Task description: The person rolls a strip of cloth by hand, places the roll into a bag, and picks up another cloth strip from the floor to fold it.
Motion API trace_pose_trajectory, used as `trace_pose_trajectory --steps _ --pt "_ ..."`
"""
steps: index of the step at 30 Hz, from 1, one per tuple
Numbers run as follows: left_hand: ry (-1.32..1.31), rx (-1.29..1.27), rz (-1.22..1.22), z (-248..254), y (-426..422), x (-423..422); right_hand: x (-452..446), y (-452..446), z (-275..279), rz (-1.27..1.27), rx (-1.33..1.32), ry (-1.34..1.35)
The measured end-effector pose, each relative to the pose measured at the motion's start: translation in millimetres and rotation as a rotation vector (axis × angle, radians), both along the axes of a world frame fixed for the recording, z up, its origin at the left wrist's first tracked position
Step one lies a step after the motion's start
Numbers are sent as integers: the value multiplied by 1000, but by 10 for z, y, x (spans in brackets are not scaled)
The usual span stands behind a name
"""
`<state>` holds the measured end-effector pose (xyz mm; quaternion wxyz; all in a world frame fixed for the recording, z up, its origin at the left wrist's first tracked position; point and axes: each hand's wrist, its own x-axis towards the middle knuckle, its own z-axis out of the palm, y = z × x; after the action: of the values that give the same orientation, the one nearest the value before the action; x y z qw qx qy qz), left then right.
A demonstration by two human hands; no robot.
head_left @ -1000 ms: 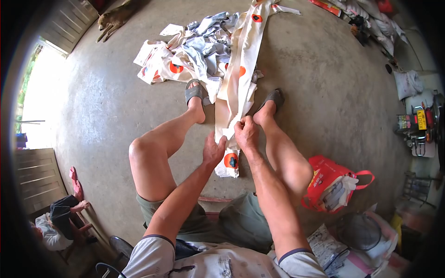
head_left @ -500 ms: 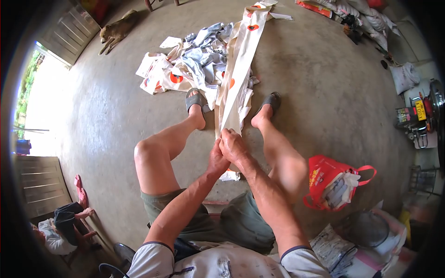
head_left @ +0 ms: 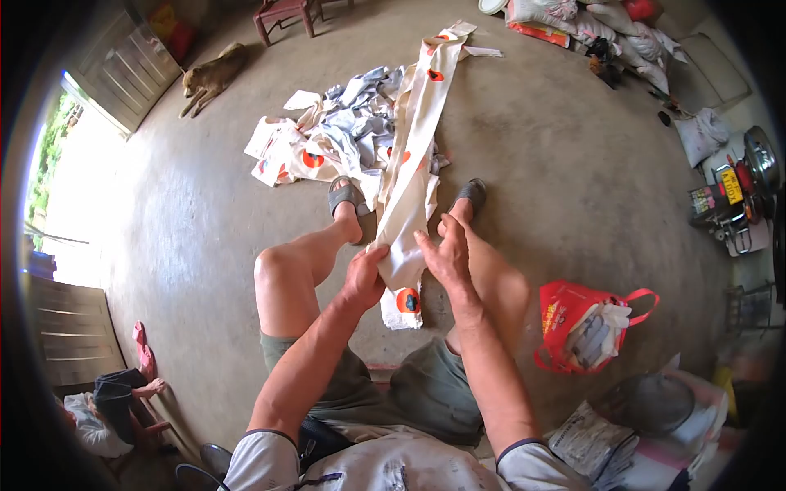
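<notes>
A long cream cloth strip with orange-red flower prints runs from between my knees away across the floor. My left hand pinches its left edge near the close end. At the strip's right side is my right hand, its thumb and index finger spread apart and nothing visible between them. Below the hands, the near end shows a large orange flower over a white layered edge. Beyond my left foot lies a heap of crumpled grey-blue and cream cloth pieces, beside the strip.
A red bag holding rolled cloth stands right of my knee. A dog lies near the open door. A seated person is at lower left. Sacks and a motorcycle are at right; a red stool is at the top.
My hands came together on the strip, then moved apart; the right hand has opened and shifted right. The near flower print shows again. The view has tilted up slightly.
</notes>
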<state>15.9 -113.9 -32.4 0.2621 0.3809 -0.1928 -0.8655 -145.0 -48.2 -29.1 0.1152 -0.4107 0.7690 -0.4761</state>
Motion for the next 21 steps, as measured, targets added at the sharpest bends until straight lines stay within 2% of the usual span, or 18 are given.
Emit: trace_pose_trajectory --steps 1,2,4,9,15,19,21 --pt "76 11 -10 121 7 -50 -1 -11 -115 -75 -46 -259" --pt "152 23 -21 240 33 -114 -175 97 -185 59 102 -734" --pt "218 2 -66 526 123 -181 -144 273 305 375 -122 -1481" --pt "103 -150 -168 939 450 -186 -25 739 844 93 -361 -1024" --pt "30 -175 -311 1026 949 8 27 1395 1084 39 -379 -876" --pt "-142 -236 -397 842 1103 120 36 1611 776 21 -221 -900" --pt "-237 -302 -403 791 1121 192 118 1615 647 -3 -226 -938"
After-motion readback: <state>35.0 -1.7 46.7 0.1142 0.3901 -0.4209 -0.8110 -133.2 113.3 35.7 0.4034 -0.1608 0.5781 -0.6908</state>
